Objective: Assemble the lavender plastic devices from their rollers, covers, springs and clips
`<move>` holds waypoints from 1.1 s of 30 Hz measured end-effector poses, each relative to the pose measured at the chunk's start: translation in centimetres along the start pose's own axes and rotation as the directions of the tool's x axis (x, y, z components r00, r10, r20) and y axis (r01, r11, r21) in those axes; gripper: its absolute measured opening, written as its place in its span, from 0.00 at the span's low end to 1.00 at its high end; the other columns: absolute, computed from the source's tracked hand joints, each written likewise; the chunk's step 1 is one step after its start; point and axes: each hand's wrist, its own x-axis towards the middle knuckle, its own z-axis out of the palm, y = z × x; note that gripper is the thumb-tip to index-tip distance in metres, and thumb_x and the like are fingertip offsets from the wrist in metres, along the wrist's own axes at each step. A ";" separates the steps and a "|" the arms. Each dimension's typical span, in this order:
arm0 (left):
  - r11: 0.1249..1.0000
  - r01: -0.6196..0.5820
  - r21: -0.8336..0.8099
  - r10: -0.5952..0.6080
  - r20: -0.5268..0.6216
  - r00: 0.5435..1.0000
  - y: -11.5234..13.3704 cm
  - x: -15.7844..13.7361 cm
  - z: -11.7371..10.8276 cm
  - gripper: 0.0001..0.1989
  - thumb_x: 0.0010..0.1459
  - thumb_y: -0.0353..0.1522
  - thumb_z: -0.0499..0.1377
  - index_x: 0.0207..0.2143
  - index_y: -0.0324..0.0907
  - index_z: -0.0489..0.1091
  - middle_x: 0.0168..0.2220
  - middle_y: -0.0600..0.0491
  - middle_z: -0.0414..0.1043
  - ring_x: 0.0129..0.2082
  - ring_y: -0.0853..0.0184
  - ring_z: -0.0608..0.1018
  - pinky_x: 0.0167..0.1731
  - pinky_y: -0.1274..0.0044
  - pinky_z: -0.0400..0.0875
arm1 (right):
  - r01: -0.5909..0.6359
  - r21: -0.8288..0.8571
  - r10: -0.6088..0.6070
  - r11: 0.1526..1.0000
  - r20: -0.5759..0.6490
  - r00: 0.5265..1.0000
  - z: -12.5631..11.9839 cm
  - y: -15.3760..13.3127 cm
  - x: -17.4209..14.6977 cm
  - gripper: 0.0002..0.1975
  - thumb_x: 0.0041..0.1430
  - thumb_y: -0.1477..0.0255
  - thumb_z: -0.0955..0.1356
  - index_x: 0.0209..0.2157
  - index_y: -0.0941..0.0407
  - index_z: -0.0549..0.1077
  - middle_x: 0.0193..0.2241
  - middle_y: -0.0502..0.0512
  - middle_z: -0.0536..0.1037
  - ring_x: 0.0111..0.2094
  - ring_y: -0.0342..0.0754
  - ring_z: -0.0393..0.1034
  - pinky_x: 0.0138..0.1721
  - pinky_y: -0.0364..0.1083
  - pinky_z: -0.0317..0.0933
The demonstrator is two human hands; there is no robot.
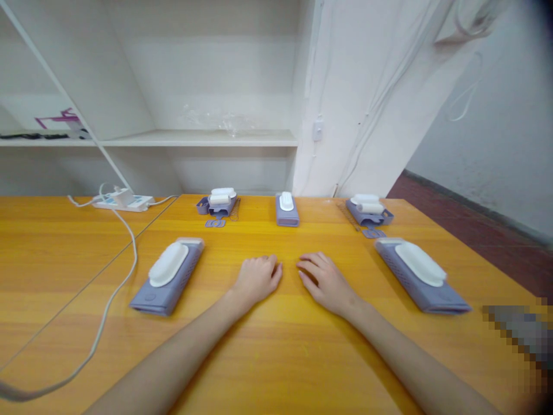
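My left hand (258, 278) rests on the wooden table, its fingers loosely bent and holding nothing visible. Facing it across a small gap, my right hand (325, 282) lies with fingers slightly apart and nothing in them. To the left is a grey-purple flat case with a white oval piece on top (167, 276). A matching case with a white oval piece (417, 274) lies to the right, angled the other way. Beyond my hands, a smaller-looking similar case (287, 208) stands at the middle back. Neither hand touches any of these.
Sets of purple-grey parts with white pieces sit at the back left (221, 202) and back right (369, 210), with thin springs or chains beside them. A power strip (125, 200) and white cable (132, 242) run along the left. A blurred-out object (522, 328) lies at the right edge.
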 end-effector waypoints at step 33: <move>1.000 0.023 -0.011 -0.023 0.035 0.999 0.1 0.0 -0.4 0.21 0.63 0.41 0.40 0.35 0.42 0.68 0.34 0.46 0.75 0.34 0.61 0.77 0.33 0.73 0.65 | 0.010 -0.006 -0.011 1.000 -0.012 1.000 -0.2 -0.1 0.0 0.11 0.60 0.73 0.61 0.42 0.54 0.71 0.42 0.57 0.73 0.44 0.51 0.65 0.45 0.53 0.61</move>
